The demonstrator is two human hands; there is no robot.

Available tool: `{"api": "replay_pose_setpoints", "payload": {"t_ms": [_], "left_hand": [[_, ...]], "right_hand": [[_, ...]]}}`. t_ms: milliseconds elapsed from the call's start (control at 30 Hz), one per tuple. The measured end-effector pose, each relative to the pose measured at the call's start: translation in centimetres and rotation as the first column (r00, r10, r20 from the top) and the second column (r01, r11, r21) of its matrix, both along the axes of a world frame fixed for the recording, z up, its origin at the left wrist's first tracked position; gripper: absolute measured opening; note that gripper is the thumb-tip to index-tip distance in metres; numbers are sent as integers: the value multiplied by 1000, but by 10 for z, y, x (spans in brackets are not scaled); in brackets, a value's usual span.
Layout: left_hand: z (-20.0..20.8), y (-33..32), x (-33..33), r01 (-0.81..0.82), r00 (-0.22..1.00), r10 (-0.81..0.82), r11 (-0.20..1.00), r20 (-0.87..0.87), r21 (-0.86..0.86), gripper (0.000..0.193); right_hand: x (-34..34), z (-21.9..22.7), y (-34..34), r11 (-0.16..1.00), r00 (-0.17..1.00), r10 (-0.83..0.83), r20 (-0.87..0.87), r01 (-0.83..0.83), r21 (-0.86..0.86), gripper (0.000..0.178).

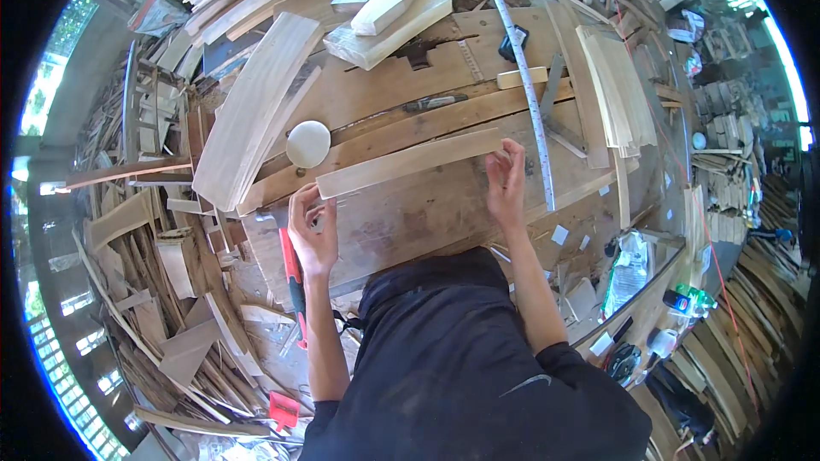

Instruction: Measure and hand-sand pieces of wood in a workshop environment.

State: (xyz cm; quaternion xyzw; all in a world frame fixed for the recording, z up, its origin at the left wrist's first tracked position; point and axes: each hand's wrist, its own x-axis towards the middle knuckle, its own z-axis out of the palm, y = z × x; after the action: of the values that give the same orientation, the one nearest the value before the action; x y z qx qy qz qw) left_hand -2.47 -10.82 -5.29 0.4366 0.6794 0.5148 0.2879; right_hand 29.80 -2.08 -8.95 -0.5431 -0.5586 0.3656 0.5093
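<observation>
Thin pale wood strip (408,162) on desk (410,213), likely light, stiff; left hand (312,230) and right hand (506,179) each pinch an end, grip closed there.

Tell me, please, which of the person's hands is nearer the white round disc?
Left. The left hand grips the wooden slat just below the white round disc; the right hand holds the far end.

A worn wooden workbench (410,222) is carrying loose timber. A thin pale wood strip (408,162) is lying across its middle, near the front edge. A round white lid (307,143) is resting just behind the strip's left end. Long pale planks (252,111) are leaning along the left edge. Stacked blocks (389,17) are sitting at the back. A metal ruler (523,77) is running front to back on the right.
</observation>
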Motion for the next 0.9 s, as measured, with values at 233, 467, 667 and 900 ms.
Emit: {"api": "replay_pose_setpoints", "payload": {"t_ms": [233, 467, 667, 900], "left_hand": [[2, 8, -26, 171, 984, -171, 985, -56, -16, 31], [-26, 68, -47, 234, 831, -244, 969, -500, -83, 53], [-58, 89, -54, 225, 651, -323, 946, -686, -232, 61], [-43, 92, -64, 44, 854, -116, 988, -508, -151, 26]], "right_hand": [[-2, -2, 2, 1000, 1000, -19, 5, 19, 12, 42], [-12, 19, 12, 995, 990, 89, 112, -93, 24, 73], [-8, 1, 29, 974, 965, 84, 247, -132, 182, 80], [-8, 0, 33, 978, 977, 154, 150, -172, 114, 70]]}}
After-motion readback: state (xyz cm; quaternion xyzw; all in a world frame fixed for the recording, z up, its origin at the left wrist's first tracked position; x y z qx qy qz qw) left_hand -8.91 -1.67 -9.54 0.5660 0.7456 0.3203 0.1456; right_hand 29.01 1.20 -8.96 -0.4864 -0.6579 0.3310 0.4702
